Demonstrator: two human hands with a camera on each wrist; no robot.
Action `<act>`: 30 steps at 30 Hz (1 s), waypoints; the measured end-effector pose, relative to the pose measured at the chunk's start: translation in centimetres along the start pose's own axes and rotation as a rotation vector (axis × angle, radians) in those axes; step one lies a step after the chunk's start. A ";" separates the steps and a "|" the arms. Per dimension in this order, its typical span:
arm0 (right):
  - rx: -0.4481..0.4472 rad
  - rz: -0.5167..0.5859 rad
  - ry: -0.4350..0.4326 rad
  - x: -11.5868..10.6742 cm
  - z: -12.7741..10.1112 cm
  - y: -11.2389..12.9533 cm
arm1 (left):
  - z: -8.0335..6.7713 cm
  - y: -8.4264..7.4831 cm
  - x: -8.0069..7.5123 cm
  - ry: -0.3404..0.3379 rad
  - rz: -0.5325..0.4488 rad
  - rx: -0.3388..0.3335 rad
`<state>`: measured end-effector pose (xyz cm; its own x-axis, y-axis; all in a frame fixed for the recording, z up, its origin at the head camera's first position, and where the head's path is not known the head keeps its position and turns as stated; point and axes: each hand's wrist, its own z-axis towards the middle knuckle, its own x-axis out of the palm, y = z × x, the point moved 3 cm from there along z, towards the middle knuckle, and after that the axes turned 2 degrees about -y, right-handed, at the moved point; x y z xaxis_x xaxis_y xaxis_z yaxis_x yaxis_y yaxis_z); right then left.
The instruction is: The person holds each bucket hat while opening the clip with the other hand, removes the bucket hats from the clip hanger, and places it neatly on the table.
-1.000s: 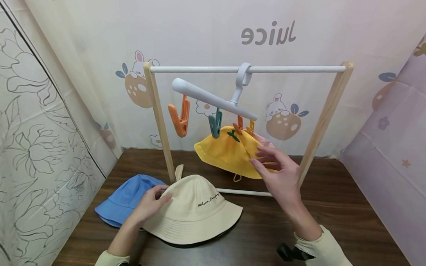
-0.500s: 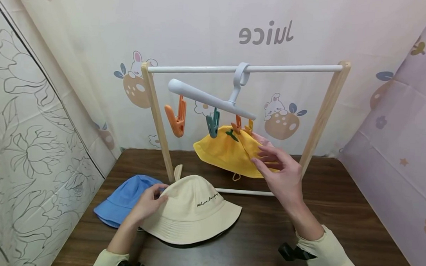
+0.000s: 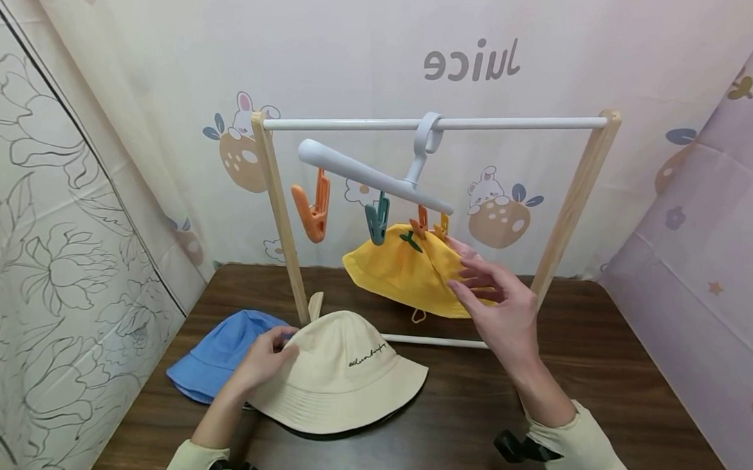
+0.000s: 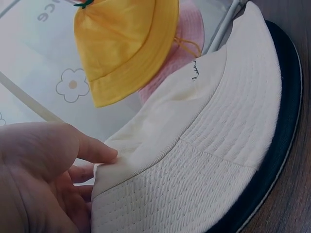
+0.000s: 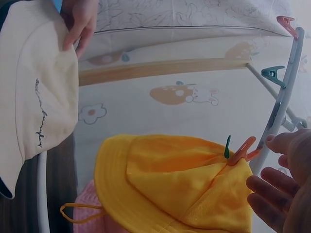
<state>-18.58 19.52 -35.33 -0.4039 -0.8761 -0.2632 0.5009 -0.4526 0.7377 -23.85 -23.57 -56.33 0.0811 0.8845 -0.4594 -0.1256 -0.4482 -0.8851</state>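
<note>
Head view: the rack (image 3: 278,190) stands at the back of the tabletop (image 3: 470,418). From its rail hangs the clip hanger (image 3: 372,174), and two of the hanger's clips hold the yellow hat (image 3: 406,274) off the surface. The right hand (image 3: 495,301), fingers straight and relaxed, touches that hat's right side, steadying it. In front of the rack's left post, the left hand (image 3: 263,359) pinches the cream hat's (image 3: 347,372) crown edge; a blue hat (image 3: 223,351) lies left of it.

Left wrist view: thumb and fingers nip a fold of the cream hat (image 4: 204,145), which rests on a dark hat's brim (image 4: 286,121).

Right wrist view: an orange clip (image 5: 240,150) grips the yellow hat's (image 5: 170,184) crown; the fingertips (image 5: 262,187) sit just beside it.
</note>
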 end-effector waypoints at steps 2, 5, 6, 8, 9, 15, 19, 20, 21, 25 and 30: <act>0.001 -0.003 0.001 -0.1 -0.1 -0.1 | -0.3 -0.8 -0.1 -0.009 0.001 0.034; -0.006 -0.011 -0.003 -0.3 -0.2 -0.3 | -0.4 -1.2 -0.1 -0.029 -0.012 0.020; -0.009 -0.016 -0.008 -0.4 -0.2 -0.4 | -0.4 -1.4 -0.2 -0.034 -0.014 0.022; -0.018 -0.020 -0.020 -0.5 -0.1 -0.5 | -0.2 -1.2 -0.4 -0.049 -0.014 0.010; -0.022 -0.019 -0.027 -0.6 -0.1 -0.6 | 0.1 -0.7 -0.4 -0.054 -0.021 -0.015; -0.031 -0.012 -0.046 -0.9 0.0 -0.8 | 0.8 0.6 -0.8 -0.064 -0.018 -0.005; -0.024 -0.026 -0.048 -1.2 0.0 -1.1 | -0.6 -3.2 -1.2 -0.073 -0.010 0.041; -0.021 -0.029 -0.049 -1.3 0.0 -1.2 | -1.0 -4.5 -1.4 -0.076 -0.001 0.027; -0.020 -0.033 -0.050 -1.3 0.0 -1.3 | -1.1 -4.9 -1.4 -0.086 0.008 -0.015; -0.023 -0.034 -0.060 -1.6 -0.1 -1.5 | -1.9 -8.5 -1.7 -0.085 0.044 -0.155; -0.049 -0.037 -0.069 -2.0 0.2 -1.6 | -1.9 -9.7 -1.8 -0.073 0.064 -0.195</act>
<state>-18.70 22.04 -35.82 -0.4741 -0.8457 -0.2449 0.5209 -0.4937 0.6963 -20.91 -21.08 -47.04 0.0065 0.8571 -0.5151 0.0664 -0.5144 -0.8550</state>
